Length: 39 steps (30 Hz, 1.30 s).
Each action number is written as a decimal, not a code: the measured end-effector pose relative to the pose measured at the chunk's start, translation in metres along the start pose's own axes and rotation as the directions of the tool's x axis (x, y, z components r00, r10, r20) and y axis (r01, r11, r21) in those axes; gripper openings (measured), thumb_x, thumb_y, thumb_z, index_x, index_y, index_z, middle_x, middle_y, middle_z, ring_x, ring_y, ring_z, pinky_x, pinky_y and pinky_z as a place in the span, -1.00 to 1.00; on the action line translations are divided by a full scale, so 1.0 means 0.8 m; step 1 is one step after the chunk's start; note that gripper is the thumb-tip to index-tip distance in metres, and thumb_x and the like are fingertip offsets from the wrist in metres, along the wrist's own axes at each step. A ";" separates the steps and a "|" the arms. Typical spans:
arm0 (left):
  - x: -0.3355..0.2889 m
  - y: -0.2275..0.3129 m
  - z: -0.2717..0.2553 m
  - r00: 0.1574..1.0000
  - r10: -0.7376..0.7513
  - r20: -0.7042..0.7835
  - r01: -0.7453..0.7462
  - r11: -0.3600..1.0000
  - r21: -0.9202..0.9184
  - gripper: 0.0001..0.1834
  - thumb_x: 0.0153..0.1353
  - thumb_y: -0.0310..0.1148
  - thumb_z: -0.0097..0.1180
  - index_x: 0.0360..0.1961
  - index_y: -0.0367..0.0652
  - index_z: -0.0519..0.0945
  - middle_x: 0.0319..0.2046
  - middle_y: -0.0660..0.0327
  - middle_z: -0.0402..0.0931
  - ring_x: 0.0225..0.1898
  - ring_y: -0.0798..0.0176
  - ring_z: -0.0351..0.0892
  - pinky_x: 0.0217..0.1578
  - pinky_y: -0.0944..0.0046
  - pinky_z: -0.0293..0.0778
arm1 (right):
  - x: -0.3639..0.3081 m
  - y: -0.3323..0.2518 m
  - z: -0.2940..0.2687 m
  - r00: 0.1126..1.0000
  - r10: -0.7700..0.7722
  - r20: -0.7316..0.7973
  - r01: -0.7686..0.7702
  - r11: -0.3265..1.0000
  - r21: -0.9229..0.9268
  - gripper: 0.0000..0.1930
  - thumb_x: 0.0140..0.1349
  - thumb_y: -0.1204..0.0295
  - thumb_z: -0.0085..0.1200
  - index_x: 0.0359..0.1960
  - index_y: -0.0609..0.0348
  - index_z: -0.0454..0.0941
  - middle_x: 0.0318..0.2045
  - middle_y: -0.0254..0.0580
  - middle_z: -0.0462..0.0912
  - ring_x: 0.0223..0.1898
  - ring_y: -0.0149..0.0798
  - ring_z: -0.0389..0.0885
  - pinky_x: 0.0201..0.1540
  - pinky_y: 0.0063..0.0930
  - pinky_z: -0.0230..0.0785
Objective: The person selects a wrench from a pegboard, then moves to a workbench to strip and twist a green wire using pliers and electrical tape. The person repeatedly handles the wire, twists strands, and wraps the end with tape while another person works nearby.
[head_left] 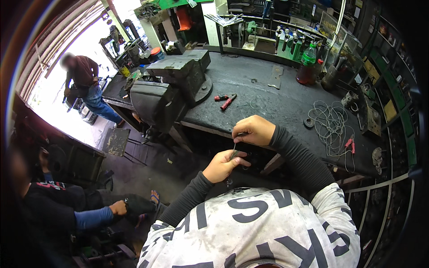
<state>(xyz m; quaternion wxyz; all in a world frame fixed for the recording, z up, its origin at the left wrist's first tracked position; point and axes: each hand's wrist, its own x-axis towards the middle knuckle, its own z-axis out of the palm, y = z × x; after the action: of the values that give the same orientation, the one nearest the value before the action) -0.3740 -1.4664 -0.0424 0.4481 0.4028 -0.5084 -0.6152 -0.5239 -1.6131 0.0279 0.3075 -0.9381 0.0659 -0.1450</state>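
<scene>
In front of the bench edge, my left hand (223, 165) pinches a short thin grey-green wire (234, 147) between thumb and fingers. Just above it, my right hand (254, 130) is closed on the wire's upper part; something dark shows between its fingers, too small to make out. On the bench beyond my hands lies a red-handled tool (227, 102), its kind unclear, with faint loose wire beside it. A loose tangle of grey wire (328, 120) lies to the right. Red-handled pliers (350, 144) rest near that tangle.
A large bench vise (163, 91) stands left on the dark workbench (241, 73). Bottles with red liquid (307, 67) stand at the back right, near a metal can (333, 77). One person (85, 80) stands far left; another (53, 205) sits nearer, by a stool (116, 142).
</scene>
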 end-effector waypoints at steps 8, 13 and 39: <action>-0.030 0.011 -0.029 0.995 0.096 -0.028 -0.097 0.857 -0.506 -0.59 0.31 -0.45 -0.07 0.17 -0.31 0.29 0.09 -0.15 0.41 -0.42 0.34 0.62 -0.38 0.43 0.46 | -0.030 0.004 0.120 0.952 0.159 -0.260 -0.080 0.954 0.289 -0.84 0.15 0.53 0.03 -0.23 0.24 0.58 -0.36 0.01 0.63 -0.32 -0.07 0.63 -0.25 -0.37 0.44; -0.029 -0.002 -0.031 0.905 0.217 -0.366 -0.371 0.824 -0.428 -0.46 0.24 -0.60 -0.14 0.24 -0.28 0.08 0.27 -0.06 0.17 0.07 0.07 0.49 0.08 0.20 0.40 | -0.029 -0.026 0.149 0.954 0.200 -0.223 -0.152 0.964 0.218 -0.85 0.17 0.48 0.04 -0.24 0.23 0.55 -0.38 0.00 0.61 -0.33 -0.01 0.61 -0.29 -0.30 0.43; -0.058 0.025 -0.059 0.967 0.193 -0.168 -0.247 0.881 -0.403 -0.65 0.36 -0.30 -0.10 0.00 -0.39 0.41 -0.27 -0.11 0.60 -0.76 0.49 0.28 -0.61 0.49 0.28 | 0.031 0.001 0.125 0.906 0.253 -0.338 -0.085 0.893 0.442 -0.87 0.22 0.52 0.03 -0.24 0.29 0.56 -0.46 -0.24 0.58 -0.43 -0.45 0.47 -0.32 -0.54 0.36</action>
<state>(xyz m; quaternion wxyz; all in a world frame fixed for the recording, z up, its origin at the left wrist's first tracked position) -0.3134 -1.4360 -0.0283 0.6217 0.2734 -0.3777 -0.6293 -0.4694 -1.5629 -0.0437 0.4931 -0.7937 0.1756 -0.3100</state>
